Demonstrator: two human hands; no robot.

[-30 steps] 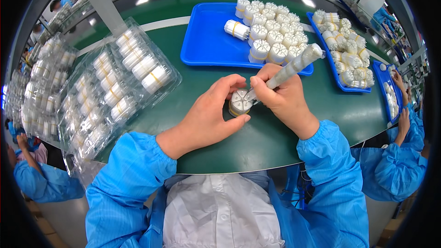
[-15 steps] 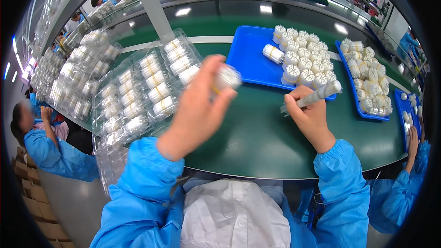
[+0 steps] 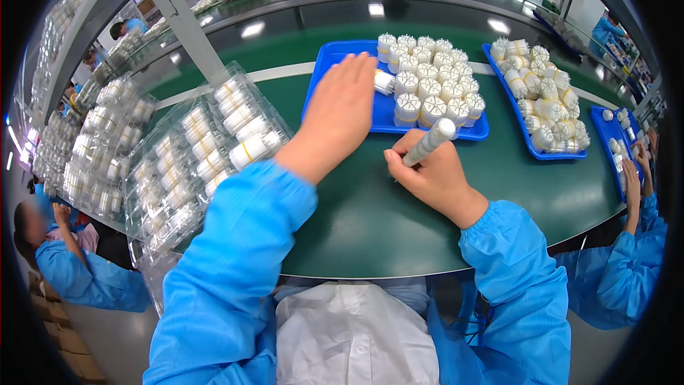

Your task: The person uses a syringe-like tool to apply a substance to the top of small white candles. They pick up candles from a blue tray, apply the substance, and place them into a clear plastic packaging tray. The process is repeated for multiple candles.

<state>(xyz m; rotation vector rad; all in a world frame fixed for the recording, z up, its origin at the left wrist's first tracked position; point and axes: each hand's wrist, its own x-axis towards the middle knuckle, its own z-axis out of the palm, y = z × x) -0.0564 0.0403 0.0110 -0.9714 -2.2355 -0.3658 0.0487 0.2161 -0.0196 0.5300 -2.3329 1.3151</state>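
My left hand [image 3: 340, 110] reaches flat, fingers together and empty, over the blue plastic tray [image 3: 322, 78] toward the ribbed white cylindrical caps [image 3: 431, 82] at one o'clock — my right hand [image 3: 427, 171] rests on the green desk [image 3: 370, 207], fingers clamped on a slim white pen-like tool [image 3: 429, 140], tip angled up to stay clear.

A: What does the left hand [image 3: 340, 113] cover?
B: Part of the blue tray [image 3: 335, 59]; whether its fingers touch the lying white cylinder [image 3: 385, 82] is hidden.
A: And the right hand [image 3: 432, 175]?
B: It conceals the lower end of the white pen-shaped tool [image 3: 429, 142]. The clear blister trays [image 3: 203, 153] blur leftward.
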